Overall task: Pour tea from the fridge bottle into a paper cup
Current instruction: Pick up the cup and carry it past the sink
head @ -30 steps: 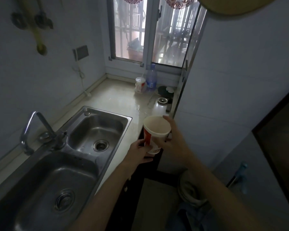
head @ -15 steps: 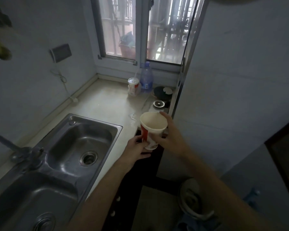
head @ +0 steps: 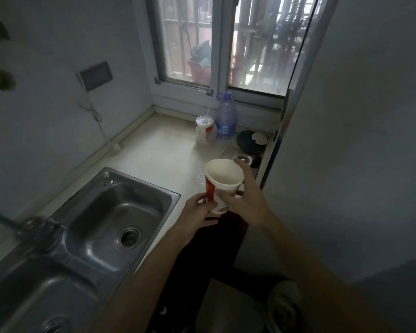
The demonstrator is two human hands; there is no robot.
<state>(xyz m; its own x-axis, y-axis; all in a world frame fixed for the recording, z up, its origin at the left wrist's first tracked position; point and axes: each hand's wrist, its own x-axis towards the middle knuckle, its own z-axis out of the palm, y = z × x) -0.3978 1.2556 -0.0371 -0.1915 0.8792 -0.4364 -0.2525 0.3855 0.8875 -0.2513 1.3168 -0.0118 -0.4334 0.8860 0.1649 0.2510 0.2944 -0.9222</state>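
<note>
Gripping the paper cup (head: 222,181), left hand (head: 197,212) low and right hand (head: 246,200) high, sink (head: 94,212) alongside, lidded cup (head: 204,131) and bottle (head: 225,118) beyond

The paper cup (head: 223,174) is white inside, with a red-and-white printed outer wall. It is held in the air over the front edge of the counter (head: 159,150), mouth up and tipped slightly toward the person. The left hand (head: 197,212) grips its lower part and the right hand (head: 246,199) wraps its far side up to the rim. It appears empty, though the dim light leaves that uncertain
</note>
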